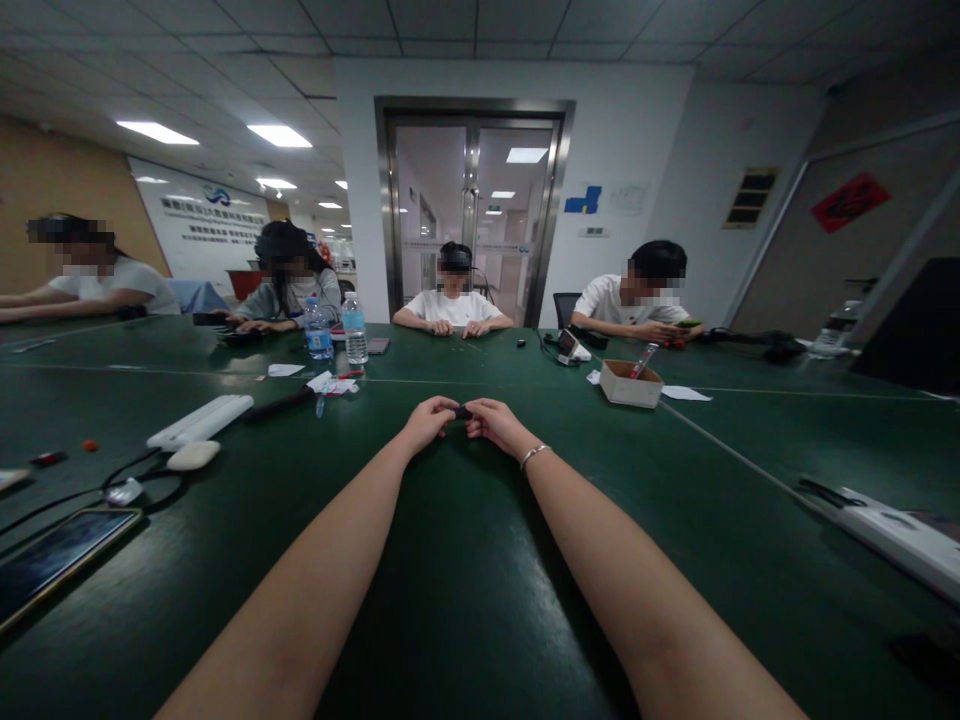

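Note:
Both my arms reach forward over the dark green table. My left hand and my right hand meet at the middle of the view, each closed in a pinch. Between their fingertips is a small black object, gripped from both sides. It is too small and too covered by the fingers to tell its kind. A silver bracelet circles my right wrist.
A cardboard box stands ahead on the right. To the left lie a white power strip, a white mouse, cables and a phone. Water bottles stand farther off. Several people sit around the table.

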### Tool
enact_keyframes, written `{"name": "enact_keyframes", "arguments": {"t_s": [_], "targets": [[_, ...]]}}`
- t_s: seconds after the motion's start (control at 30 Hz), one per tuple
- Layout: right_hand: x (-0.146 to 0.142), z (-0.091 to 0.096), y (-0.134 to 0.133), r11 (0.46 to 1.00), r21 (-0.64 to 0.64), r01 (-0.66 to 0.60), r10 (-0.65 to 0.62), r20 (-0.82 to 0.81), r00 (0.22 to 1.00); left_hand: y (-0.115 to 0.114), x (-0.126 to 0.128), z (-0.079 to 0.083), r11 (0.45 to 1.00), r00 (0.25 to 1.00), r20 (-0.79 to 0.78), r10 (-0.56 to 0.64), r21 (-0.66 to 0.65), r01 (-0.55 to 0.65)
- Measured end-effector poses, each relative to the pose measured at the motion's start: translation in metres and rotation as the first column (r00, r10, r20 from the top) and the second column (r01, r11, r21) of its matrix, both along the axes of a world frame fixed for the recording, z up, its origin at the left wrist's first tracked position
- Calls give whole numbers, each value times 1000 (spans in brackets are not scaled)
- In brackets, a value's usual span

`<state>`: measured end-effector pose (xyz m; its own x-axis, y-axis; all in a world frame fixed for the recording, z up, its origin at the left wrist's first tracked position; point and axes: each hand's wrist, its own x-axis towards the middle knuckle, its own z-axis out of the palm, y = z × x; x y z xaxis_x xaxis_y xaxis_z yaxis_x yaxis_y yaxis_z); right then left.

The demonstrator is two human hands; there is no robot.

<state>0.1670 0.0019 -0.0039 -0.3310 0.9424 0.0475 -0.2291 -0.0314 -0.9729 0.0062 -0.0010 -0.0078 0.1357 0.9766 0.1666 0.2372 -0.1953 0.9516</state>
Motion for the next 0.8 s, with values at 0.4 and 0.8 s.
{"name": "enact_keyframes", "arguments": {"t_s": [0.4, 0.8], "targets": [[1, -1, 0, 1000, 6, -18, 18, -4, 1000, 9, 1, -4, 998, 999, 39, -7, -61, 9], [0, 2, -2, 1000, -1, 0, 0, 13, 1000, 7, 1, -3, 997, 998, 54, -35, -69, 39]]}}
